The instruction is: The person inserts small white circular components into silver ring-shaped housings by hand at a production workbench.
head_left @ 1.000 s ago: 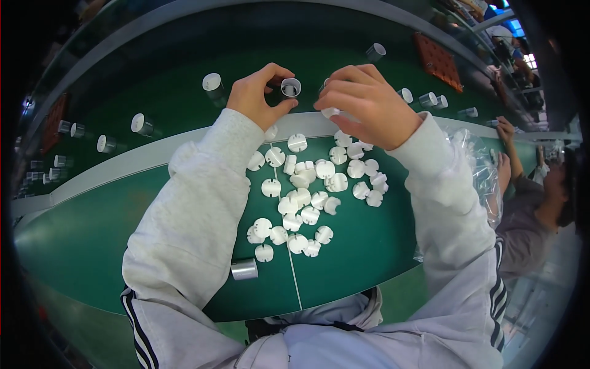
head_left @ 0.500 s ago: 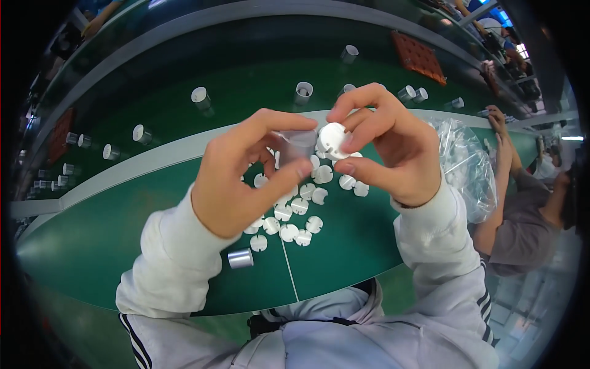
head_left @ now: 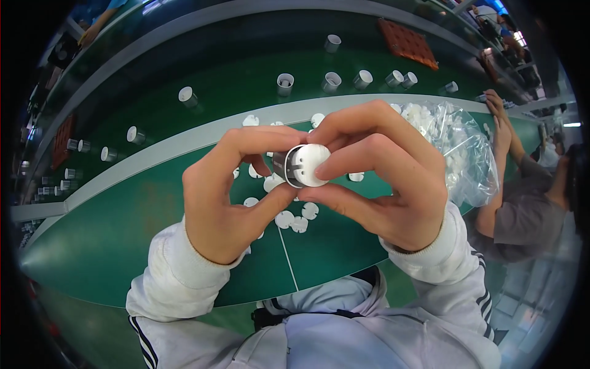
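My left hand (head_left: 230, 190) pinches a short silver metal cylinder (head_left: 279, 163) between thumb and fingers, its open end turned to the right. At that end my right hand (head_left: 384, 178) presses a white notched disc (head_left: 314, 165) with its fingertips. The disc sits tilted at the mouth, partly over it. Below both hands, several loose white discs (head_left: 284, 219) lie on the green table (head_left: 344, 246); the hands hide some of them.
A clear plastic bag (head_left: 467, 163) of white pieces lies right of my right hand. Beyond the pale rail, several silver cylinders (head_left: 285, 84) stand on a dark green belt (head_left: 239, 67) with an orange-brown tray (head_left: 409, 44). Another person's arm (head_left: 501, 147) reaches in at right.
My hands have come together, bringing the white disc against the cylinder's open end. Cylinders on the belt have shifted left and up in the picture.
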The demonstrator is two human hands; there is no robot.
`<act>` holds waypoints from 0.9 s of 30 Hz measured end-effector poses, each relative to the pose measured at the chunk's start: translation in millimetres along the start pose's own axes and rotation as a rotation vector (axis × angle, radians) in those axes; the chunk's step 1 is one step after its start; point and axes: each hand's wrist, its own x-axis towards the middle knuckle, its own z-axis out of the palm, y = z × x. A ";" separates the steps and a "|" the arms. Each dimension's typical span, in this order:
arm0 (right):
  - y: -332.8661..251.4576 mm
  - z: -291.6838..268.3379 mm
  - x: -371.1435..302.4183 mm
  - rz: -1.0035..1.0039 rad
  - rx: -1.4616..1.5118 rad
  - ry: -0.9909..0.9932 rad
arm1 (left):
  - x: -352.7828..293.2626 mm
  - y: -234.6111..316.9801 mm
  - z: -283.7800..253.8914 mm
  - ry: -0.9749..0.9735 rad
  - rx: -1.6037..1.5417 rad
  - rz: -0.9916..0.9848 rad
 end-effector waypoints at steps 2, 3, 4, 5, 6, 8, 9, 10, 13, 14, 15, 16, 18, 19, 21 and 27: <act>-4.7 -0.1 0.0 0.034 0.029 0.005 | -1.9 0.2 1.0 0.002 0.000 -0.014; -5.4 -0.7 0.0 -0.010 -0.014 0.003 | -2.6 0.0 1.2 0.007 -0.001 -0.028; -6.0 -1.1 -0.1 -0.053 -0.058 0.002 | -2.7 -0.6 1.2 0.005 -0.001 -0.028; -6.4 -2.8 -0.6 -0.052 -0.057 0.003 | -2.6 -1.2 1.1 0.001 -0.002 -0.014; -6.5 -5.5 -1.6 -0.066 -0.089 -0.018 | -2.6 -1.7 1.1 -0.003 -0.004 -0.001; -7.8 -8.3 -1.2 -0.076 -0.120 -0.041 | -1.5 0.9 1.3 -0.005 0.001 -0.003; -8.3 -8.9 -0.6 -0.090 -0.092 -0.024 | -1.0 2.6 1.3 -0.005 0.007 -0.003; -7.9 -9.1 -0.7 -0.105 -0.067 -0.004 | -0.7 3.2 1.7 -0.008 0.006 -0.002; -3.8 -2.5 -2.1 -0.118 -0.078 0.029 | -0.9 7.3 0.8 -0.008 0.002 0.014; -3.9 -3.2 -1.9 -0.117 -0.078 0.030 | -1.2 9.9 -1.3 -0.043 -0.009 -0.020; -4.2 -4.4 -1.4 -0.121 -0.084 0.020 | -1.1 11.4 -2.9 -0.078 -0.020 -0.054; -3.9 -3.6 -1.1 -0.127 -0.086 0.008 | -2.0 10.9 -4.0 -0.078 -0.016 -0.057; -3.5 0.5 -0.1 -0.139 -0.085 0.009 | -3.9 10.0 -6.6 -0.072 -0.033 -0.057; -3.7 -0.4 -0.7 -0.143 -0.101 0.008 | -2.8 9.3 -5.7 -0.074 -0.040 -0.055; 2.6 -3.1 -5.7 -0.239 -0.233 -0.012 | -0.2 8.2 -3.8 -0.089 -0.035 -0.062; -5.6 -8.0 -2.7 -0.328 -0.450 -0.106 | -1.6 13.1 -6.3 -0.096 -0.024 -0.106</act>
